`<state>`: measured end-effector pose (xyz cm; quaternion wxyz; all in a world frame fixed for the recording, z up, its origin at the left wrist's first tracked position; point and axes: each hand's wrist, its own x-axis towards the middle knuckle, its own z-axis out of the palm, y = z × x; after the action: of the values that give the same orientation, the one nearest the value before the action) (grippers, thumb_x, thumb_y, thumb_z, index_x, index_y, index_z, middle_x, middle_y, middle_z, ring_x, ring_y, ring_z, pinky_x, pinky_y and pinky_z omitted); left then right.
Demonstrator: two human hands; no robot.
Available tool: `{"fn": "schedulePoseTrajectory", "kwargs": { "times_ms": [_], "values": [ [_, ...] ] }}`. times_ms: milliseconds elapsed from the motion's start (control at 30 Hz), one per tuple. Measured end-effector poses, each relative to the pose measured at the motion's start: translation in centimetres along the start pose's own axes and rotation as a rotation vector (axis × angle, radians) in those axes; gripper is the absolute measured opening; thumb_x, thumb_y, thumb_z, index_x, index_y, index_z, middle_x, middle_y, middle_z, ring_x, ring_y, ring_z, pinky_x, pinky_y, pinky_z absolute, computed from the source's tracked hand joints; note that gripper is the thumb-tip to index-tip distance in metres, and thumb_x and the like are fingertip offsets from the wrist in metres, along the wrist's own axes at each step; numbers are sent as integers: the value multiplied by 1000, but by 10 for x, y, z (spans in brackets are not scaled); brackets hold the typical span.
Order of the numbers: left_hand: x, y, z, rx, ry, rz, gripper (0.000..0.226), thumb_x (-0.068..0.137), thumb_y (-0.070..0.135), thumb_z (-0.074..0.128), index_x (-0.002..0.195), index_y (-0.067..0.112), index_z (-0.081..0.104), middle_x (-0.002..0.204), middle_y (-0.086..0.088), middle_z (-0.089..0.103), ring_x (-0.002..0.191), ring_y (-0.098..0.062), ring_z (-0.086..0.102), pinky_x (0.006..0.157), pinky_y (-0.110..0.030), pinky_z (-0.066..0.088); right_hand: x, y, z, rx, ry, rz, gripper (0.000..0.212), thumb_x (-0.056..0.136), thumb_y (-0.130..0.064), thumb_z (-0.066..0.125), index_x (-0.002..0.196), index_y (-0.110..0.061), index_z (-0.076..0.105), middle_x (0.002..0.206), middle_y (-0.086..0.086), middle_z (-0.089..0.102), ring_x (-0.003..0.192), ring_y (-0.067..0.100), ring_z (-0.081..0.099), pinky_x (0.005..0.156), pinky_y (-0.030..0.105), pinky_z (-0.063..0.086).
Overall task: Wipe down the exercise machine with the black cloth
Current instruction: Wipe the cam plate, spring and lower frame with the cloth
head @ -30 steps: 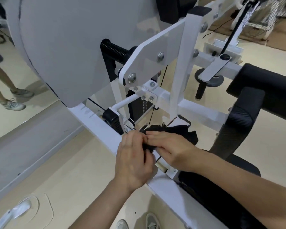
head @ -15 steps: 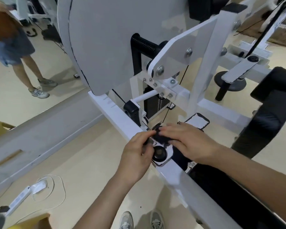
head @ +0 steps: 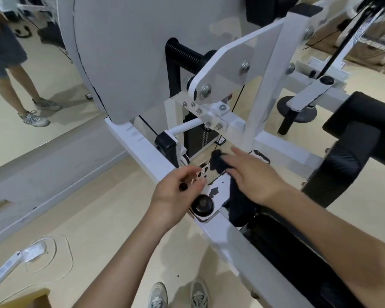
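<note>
The black cloth (head: 218, 162) is held bunched in the right hand (head: 256, 177), above the inner edge of the white frame beam (head: 142, 148) of the exercise machine (head: 265, 63) and just short of its white upright. A tail of the cloth is seen hanging below the palm, down beside the chipped white plate (head: 219, 188). The index finger of that hand is stretched forward, the other fingers are bent over the cloth and kept close together, and the thumb is hidden beneath. The left hand (head: 178, 192) is raised over the outer edge of the same beam, apart from the cloth and just beside the black knob (head: 202, 205) that is set at the near end of the plate. Its fingers are loosely curled and blurred; a small dark round piece (head: 183, 186) is seen against them, but whether it is pinched cannot be told. Beyond the hands a large grey cover (head: 120, 52) is mounted at the far end of the beam, with a black ribbed bar (head: 185, 56) beside it. Black padding (head: 365, 130) is seen at the right edge, and a black seat (head: 287, 252) runs along the beam's inner side under the right forearm. On the floor a white power strip (head: 11, 263) is laid at the lower left, a bystander's legs (head: 11, 94) are seen at the upper left, and two grey shoes (head: 158, 294) at the bottom edge.
</note>
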<state>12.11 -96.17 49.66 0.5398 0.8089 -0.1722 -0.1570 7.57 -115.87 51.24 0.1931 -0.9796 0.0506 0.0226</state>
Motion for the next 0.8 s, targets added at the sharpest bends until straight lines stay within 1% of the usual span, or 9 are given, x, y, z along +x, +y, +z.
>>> {"fn": "schedulePoseTrajectory", "kwargs": {
  "times_ms": [100, 167, 267, 367, 400, 500, 600, 733, 800],
  "values": [
    [6, 10, -3, -4, 10, 48, 32, 87, 25, 69, 109, 46, 60, 109, 13, 60, 104, -1, 54, 89, -16, 45, -26, -53, 21, 98, -88, -203, 48, 93, -3, 47, 140, -14, 48, 145, 3, 47, 134, 23, 43, 107, 31, 36],
    [-1, 13, -6, 16, -101, 87, 23, 91, 26, 65, 109, 39, 67, 110, 15, 63, 107, 2, 55, 91, -15, 42, -39, -60, 26, 169, -45, -345, 41, 90, -7, 44, 127, -10, 62, 131, 6, 60, 122, 20, 56, 98, 29, 45],
    [-15, 8, -11, 229, -207, 236, 33, 93, 42, 57, 123, 30, 64, 118, 24, 60, 116, 5, 47, 104, -18, 31, -42, -30, 10, 393, 6, -276, 34, 79, -5, 64, 110, -15, 72, 112, -5, 70, 106, 1, 59, 95, 15, 43],
    [-22, 6, -16, 534, -173, 322, 35, 92, 47, 54, 126, 40, 57, 109, 27, 56, 118, 3, 41, 117, -31, 6, -47, -14, -4, 226, 103, -137, 49, 73, -17, 80, 118, -30, 68, 111, -16, 66, 104, 6, 55, 96, 27, 46],
    [-22, 6, -18, 591, -133, 369, 29, 92, 45, 50, 118, 39, 63, 101, 24, 62, 112, 0, 46, 116, -32, 6, -49, -15, -7, 173, 88, -123, 51, 75, -22, 80, 122, -33, 64, 110, -17, 62, 103, 9, 54, 93, 28, 46],
    [-19, 11, -17, 842, -16, 483, 34, 90, 41, 39, 86, 29, 70, 73, 13, 66, 84, -14, 62, 105, -30, 26, -54, -17, -5, 123, -32, -92, 55, 83, -27, 73, 129, -46, 49, 105, -16, 48, 95, 11, 52, 83, 27, 47],
    [-10, 39, -12, 1032, -65, 313, 33, 98, 45, 34, 89, 27, 60, 80, 7, 64, 83, -18, 61, 74, -27, 37, -48, -7, -13, 160, -101, -24, 45, 84, -17, 69, 116, -42, 49, 89, -15, 51, 79, 3, 50, 74, 24, 42],
    [36, 49, 2, 834, -133, 192, 23, 98, 45, 45, 99, 29, 61, 88, 4, 68, 84, -22, 62, 68, -32, 47, -35, 16, -24, 438, 83, 203, 31, 83, -3, 65, 94, -32, 65, 61, -20, 55, 55, 3, 47, 60, 16, 43],
    [48, 58, 11, 641, -157, 172, 18, 96, 41, 52, 97, 27, 64, 83, 5, 68, 80, -17, 62, 67, -31, 47, -31, 24, -34, 523, 265, 288, 30, 83, -1, 65, 88, -31, 68, 56, -25, 52, 52, 3, 48, 63, 24, 51]
  ]
}}
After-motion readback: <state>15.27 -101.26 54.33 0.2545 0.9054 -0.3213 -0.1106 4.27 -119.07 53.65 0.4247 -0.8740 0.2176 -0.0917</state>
